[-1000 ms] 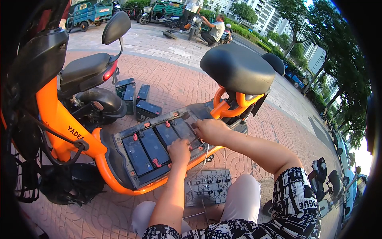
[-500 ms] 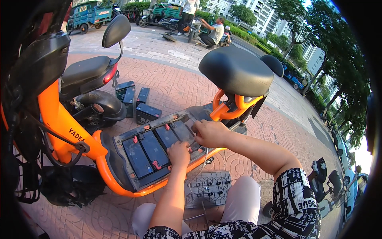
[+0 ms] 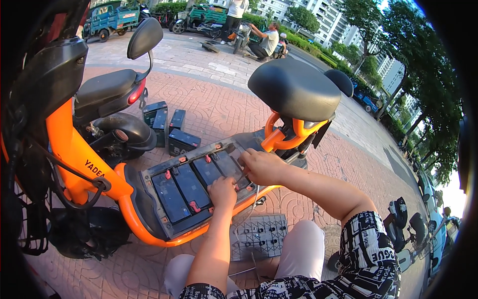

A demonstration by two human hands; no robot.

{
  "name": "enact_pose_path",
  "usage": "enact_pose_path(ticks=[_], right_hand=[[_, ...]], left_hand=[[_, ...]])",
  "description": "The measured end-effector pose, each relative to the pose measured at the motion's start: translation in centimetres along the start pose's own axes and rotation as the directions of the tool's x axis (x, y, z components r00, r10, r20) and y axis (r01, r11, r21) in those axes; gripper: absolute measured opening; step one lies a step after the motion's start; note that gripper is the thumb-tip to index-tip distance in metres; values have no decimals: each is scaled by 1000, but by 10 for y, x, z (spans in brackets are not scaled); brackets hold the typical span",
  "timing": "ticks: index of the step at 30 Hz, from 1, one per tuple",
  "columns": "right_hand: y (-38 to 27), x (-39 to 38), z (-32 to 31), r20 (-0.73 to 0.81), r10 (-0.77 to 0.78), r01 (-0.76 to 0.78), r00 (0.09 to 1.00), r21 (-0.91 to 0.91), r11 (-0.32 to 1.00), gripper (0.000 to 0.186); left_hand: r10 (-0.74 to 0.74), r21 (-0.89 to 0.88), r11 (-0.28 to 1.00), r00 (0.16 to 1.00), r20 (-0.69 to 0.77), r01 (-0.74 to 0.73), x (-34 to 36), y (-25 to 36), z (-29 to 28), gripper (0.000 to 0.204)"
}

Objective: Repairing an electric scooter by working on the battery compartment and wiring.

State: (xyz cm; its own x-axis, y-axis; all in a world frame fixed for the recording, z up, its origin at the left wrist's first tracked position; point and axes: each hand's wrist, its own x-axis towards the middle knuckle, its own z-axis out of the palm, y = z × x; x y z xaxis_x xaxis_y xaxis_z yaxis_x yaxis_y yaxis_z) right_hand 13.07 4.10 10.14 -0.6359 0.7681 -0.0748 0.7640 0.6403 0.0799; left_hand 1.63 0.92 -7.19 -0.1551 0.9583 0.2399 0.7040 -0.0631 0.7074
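Part-done, it seems: batteries (image 3: 171, 197) sit in the orange scooter's (image 3: 74, 147) open floor box (image 3: 199, 153), while a gray panel (image 3: 269, 233) lies on the paving (image 3: 224, 107) — box uncovered. Left hand (image 3: 222, 192) and right hand (image 3: 260, 166) curl narrowly above the rear ones — anything held, I cannot tell.

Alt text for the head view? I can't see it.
A person's left hand and right hand are close together over dark batteries in the open floor compartment of an orange scooter. More batteries sit on the paving beyond; a grey lattice panel lies nearer.
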Motion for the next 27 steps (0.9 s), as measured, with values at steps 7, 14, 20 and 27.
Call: enact_pose_path(ticks=[7,14,20,27], right_hand=[[-6,4,-10,196,123,-125,973,-2,992,31],[1,2,-1,64,102,-104,993,29,994,31],[-7,-5,-9,42,35,-35,999,6,999,36],[-8,2,-6,121,123,-125,985,9,992,34]], left_hand=[[-8,3,1000,1000,-1,8,-1,-1,-1,8],[-2,1,1000,1000,9,2,0,2,-2,8],[0,-2,1000,1000,-7,0,0,-3,2,9],[-3,-3,1000,1000,-9,3,0,1,2,6]])
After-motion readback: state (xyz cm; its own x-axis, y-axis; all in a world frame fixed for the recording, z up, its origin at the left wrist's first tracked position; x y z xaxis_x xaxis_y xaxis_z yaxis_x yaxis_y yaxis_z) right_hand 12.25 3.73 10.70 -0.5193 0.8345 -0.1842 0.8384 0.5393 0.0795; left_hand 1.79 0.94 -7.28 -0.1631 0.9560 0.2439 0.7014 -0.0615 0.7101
